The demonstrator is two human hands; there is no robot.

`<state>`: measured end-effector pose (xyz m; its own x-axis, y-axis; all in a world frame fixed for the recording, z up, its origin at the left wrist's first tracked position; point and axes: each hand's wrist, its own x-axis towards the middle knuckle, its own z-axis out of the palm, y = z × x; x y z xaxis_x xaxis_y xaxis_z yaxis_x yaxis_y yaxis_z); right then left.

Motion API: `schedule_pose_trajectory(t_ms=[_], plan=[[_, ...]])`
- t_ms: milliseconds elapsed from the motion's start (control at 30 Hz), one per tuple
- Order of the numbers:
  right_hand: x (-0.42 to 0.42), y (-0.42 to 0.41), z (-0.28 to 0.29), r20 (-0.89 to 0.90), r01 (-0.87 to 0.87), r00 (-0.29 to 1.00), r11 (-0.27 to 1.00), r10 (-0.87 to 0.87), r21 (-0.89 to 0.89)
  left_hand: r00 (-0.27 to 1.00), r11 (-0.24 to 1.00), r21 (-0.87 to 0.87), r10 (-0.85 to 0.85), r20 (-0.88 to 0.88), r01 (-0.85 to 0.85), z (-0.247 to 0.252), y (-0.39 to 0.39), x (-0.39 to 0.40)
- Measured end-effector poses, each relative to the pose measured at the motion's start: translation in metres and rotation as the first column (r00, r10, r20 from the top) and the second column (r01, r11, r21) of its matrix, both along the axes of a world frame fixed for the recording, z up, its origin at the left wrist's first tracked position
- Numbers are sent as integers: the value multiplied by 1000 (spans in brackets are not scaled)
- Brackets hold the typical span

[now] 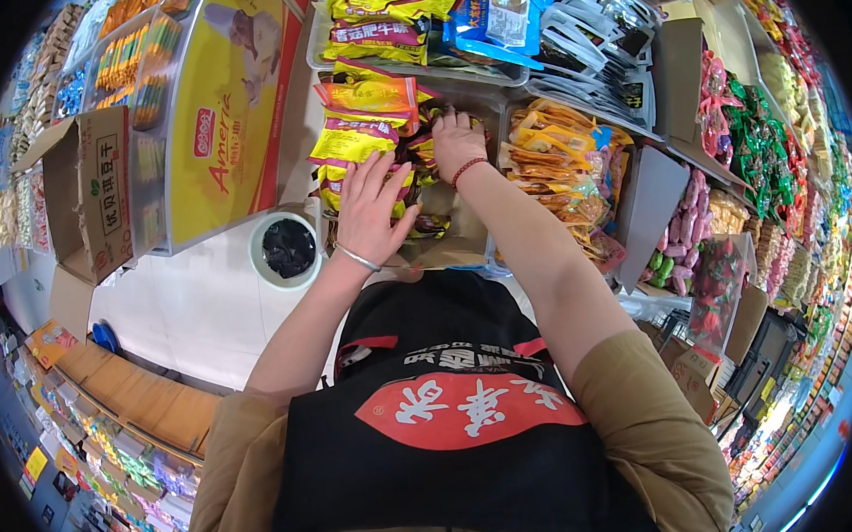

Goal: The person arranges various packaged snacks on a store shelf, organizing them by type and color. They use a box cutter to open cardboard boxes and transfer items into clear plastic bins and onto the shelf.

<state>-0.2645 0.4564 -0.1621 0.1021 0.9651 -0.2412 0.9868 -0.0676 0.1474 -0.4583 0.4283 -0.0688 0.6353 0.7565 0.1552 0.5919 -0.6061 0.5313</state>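
Observation:
My left hand (373, 209), fingers spread, rests on yellow and purple snack packets (354, 139) stacked along the left side of a bin (460, 227). To its right, my right hand (457, 143) reaches into the same bin among more packets, its fingertips bent over them; whether they grip one cannot be told. An orange and pink packet (379, 102) lies on the stack above my left hand. A few dark and yellow packets (429, 226) lie low in the bin, beside the fingers of my left hand.
A bin of orange snack packets (551, 163) adjoins on the right. Blue packets (495, 17) and silver-black packets (595, 43) fill trays beyond. At left stand a white tub with black contents (288, 248), a yellow display box (226, 103) and an open cardboard box (103, 190).

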Motion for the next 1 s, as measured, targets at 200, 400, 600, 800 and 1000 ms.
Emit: schedule_pose_trajectory(t_ms=[200,400,600,800,1000], plan=[[-5,-18,8,-176,21,984,998,-10,61,999,1000,16,23,-31,-22,-11,4,-3],[-12,-39,12,-316,13,949,996,15,86,999,1000,21,15,-38,-14,-11,6,-3],[-17,-56,49,-454,2,885,972,107,234,1000,1000,17,11,-15,-11,-15,9,-5],[-9,-51,52,-372,59,927,960,49,273,1000,1000,15,7,-3,-7,-13,9,-5],[4,-24,14,-425,382,825,922,-373,-67,996,991,103,85,18,-86,-8,4,-12]])
